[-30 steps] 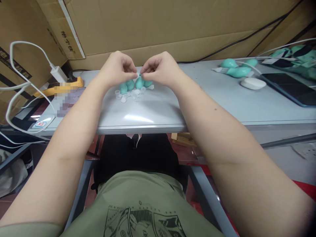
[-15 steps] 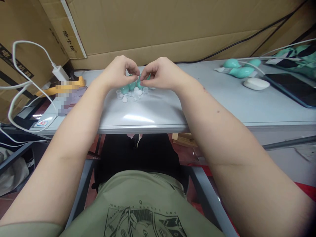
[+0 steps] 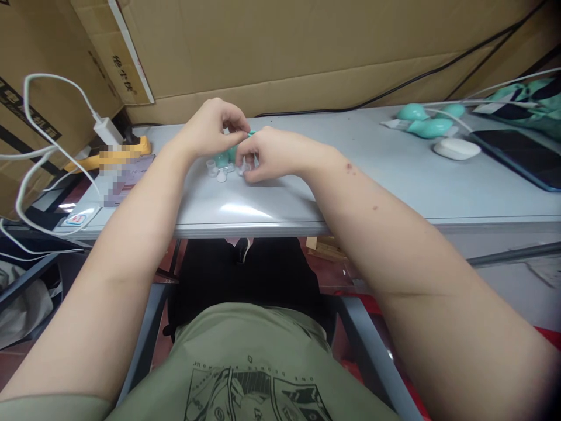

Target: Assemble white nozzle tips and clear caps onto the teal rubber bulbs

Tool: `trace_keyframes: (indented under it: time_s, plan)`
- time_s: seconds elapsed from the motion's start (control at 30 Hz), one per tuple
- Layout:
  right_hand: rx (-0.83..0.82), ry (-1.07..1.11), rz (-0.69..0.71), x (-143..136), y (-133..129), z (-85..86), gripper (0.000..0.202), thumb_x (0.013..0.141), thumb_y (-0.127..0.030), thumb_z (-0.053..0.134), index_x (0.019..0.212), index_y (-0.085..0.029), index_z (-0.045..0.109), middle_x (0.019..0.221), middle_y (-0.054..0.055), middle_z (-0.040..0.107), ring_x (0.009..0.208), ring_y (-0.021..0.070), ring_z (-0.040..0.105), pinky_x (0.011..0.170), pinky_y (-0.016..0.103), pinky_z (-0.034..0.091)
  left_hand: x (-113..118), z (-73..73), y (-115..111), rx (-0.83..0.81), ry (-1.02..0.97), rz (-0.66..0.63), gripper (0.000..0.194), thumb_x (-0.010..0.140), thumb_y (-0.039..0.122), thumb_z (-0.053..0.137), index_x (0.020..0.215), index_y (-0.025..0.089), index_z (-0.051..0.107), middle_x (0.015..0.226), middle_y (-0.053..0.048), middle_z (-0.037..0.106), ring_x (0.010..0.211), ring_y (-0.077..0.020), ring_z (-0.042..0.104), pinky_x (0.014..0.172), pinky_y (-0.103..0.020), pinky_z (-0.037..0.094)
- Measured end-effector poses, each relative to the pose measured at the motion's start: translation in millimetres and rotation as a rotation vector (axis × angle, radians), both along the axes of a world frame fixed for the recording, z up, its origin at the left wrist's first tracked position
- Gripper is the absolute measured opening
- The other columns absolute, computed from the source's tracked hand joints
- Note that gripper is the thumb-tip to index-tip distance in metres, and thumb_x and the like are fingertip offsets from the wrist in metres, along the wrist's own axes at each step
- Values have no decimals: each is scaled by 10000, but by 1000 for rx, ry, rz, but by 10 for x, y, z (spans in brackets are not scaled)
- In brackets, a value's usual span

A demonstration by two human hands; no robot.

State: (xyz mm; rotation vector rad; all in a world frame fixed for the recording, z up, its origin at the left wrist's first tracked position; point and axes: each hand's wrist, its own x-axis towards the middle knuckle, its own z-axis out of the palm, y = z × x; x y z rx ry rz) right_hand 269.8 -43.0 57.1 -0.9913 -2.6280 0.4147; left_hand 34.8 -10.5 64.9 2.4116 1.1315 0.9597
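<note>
My left hand (image 3: 217, 130) is above the table, thumb and fingertips pinched on a small teal piece (image 3: 251, 133), mostly hidden by the fingers. My right hand (image 3: 274, 155) is lower and nearer to me, its bent fingers closing on a small clear plastic piece (image 3: 242, 168). Rounded teal things (image 3: 222, 159) stand beneath my left hand, partly covered. In front of them lie several small clear plastic caps; one cup-shaped cap (image 3: 212, 168) is upright and a flat cap (image 3: 222, 175) lies to its right.
To the right lie teal egg-shaped things (image 3: 432, 128) with a white tag, a white oval case (image 3: 456, 148) and a dark tablet (image 3: 521, 156). Left are a phone (image 3: 127, 181), a yellow tool (image 3: 142, 146) and white cables (image 3: 26, 105). Cardboard (image 3: 307, 52) stands behind the table (image 3: 372, 181).
My right hand has moved down toward me, away from the left fingertips, onto the clear caps. My left hand stays nearly in place, a teal piece now showing at its fingertips.
</note>
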Motion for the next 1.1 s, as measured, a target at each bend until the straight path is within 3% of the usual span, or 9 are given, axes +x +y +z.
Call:
trace_keyframes:
  time_s: [0.2,0.37,0.5,0.6,0.67,0.83,0.97,1.1]
  plan:
    - [-236,442,9,234,163,60,196,900,-320,1021,1000,-282,857,889,40,813,810,318,742,741,432,559,-40,-30,118,-39,-193,-26,117,807,294,800,865,298,902,980,-59,950,942,-326,883,907,-490,709]
    - [-354,630,27,257,241,41,256,876,-287,1044,931,-318,795,946,15,861,747,273,687,687,405,500,-59,-22,118,-63,-300,-116,338,661,225,687,901,291,916,1070,-49,969,1066,-323,913,1008,-498,742]
    - [-386,753,-20,154,224,0,335,865,-331,1085,885,-327,750,932,11,834,768,271,673,702,408,481,-18,25,-20,-148,-228,-89,202,765,230,805,940,277,894,1069,-44,970,1073,-340,930,1003,-506,760]
    - [-402,791,-68,103,204,-24,453,840,-463,1145,864,-334,712,957,17,834,797,279,682,706,419,483,-3,29,-54,-145,-239,-86,137,815,350,937,939,304,901,1042,-49,964,1043,-355,926,1004,-538,765]
    - [-338,795,-96,99,209,-45,473,844,-506,1137,862,-351,691,916,12,805,829,296,681,706,434,476,-13,8,-20,-131,-244,-62,172,813,431,977,933,334,903,996,-41,951,1015,-364,918,999,-565,764]
    - [-14,745,-88,141,264,-91,291,945,-420,1018,905,-431,729,860,25,740,1056,361,641,749,475,442,-52,-61,106,-14,-205,7,170,797,505,950,922,399,902,934,-3,922,1024,-361,884,1003,-560,747]
    - [31,635,-119,159,275,-76,268,999,-498,962,901,-460,715,829,57,686,1141,400,621,742,490,439,-48,-65,102,34,-144,7,188,826,535,893,936,386,922,939,-20,923,978,-357,859,963,-550,716]
    - [89,613,-127,165,269,-45,302,1006,-554,971,909,-418,720,839,55,686,1118,389,622,818,495,454,-36,-29,70,79,-107,45,170,835,595,857,916,454,908,846,10,887,967,-374,849,957,-580,698]
